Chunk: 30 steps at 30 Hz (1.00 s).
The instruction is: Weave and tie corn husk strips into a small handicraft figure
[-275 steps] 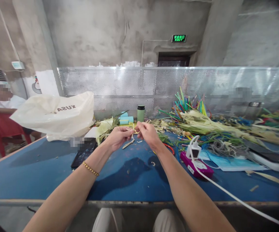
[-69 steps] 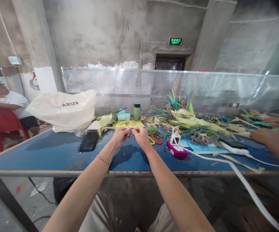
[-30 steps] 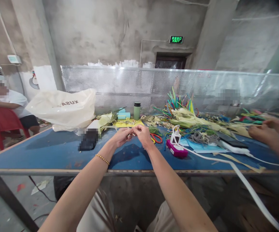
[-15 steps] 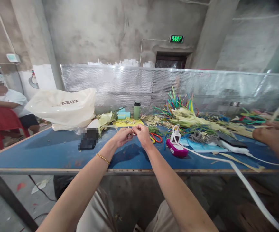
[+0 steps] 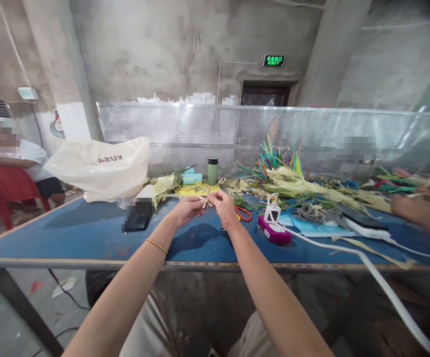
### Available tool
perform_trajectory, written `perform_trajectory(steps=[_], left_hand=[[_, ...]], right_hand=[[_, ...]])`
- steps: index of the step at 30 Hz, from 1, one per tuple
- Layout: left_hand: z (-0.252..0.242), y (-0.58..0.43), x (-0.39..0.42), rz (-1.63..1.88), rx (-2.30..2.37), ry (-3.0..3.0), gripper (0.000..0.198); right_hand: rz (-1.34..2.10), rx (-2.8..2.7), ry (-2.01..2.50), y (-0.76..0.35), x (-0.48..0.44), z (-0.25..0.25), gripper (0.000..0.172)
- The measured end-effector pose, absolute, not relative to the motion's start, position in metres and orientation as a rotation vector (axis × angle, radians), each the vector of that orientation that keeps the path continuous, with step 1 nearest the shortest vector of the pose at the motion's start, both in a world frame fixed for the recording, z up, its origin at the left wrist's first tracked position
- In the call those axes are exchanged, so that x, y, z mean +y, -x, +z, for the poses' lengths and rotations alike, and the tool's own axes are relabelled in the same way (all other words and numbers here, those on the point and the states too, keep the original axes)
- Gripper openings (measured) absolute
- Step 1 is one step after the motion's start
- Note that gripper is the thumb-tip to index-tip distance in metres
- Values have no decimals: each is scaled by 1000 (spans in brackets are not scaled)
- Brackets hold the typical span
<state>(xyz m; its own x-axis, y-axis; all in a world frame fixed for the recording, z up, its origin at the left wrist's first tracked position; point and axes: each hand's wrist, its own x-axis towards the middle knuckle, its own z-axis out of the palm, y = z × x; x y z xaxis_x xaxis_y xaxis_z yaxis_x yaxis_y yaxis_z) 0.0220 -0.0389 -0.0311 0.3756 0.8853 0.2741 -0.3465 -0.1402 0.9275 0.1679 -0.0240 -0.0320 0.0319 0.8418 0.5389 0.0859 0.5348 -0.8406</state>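
Just above the blue table (image 5: pixel 88 233), my left hand (image 5: pixel 188 210) and my right hand (image 5: pixel 222 206) meet at the fingertips. Between them shows a thin pale strip (image 5: pixel 204 202), which looks like dried husk; the fingers of both hands are pinched on it, and most of it is hidden. A beaded gold bracelet (image 5: pixel 157 245) circles my left wrist. Right beside my right hand lies a red loop (image 5: pixel 245 214) of cord or bent stem. Behind my hands is a yellow sheet (image 5: pixel 211 188) strewn with pale scraps.
A white plastic bag (image 5: pixel 99 168) stands left, near a dark phone (image 5: pixel 139 215). Behind are a green bottle (image 5: pixel 212 173), coloured stems (image 5: pixel 274 156) and husks (image 5: pixel 292 181). A purple power strip (image 5: pixel 274 232) with a white cable sits right. A co-worker's hands (image 5: pixel 415 208) hold a pale strip.
My fingers have shifted slightly, and more of the pale strip shows between them. The whole view has moved a little to the right. The co-worker's strip has tilted.
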Motion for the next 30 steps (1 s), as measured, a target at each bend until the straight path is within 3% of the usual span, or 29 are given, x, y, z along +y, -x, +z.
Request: perform_trajectory(steps=[14,26,30], left_hand=[[-27,-15,-46,1032,557,-1468,29],[-31,-10,-42,984,606,-1483,29],[-34,-10,-39,957,655,-1509,29]], right_hand=[[886,-1542,768,-178,-35,-18,26],[956,-1720,770,-179,-40,-20,35],[945,-1746,789,-179,-41,-20,30]])
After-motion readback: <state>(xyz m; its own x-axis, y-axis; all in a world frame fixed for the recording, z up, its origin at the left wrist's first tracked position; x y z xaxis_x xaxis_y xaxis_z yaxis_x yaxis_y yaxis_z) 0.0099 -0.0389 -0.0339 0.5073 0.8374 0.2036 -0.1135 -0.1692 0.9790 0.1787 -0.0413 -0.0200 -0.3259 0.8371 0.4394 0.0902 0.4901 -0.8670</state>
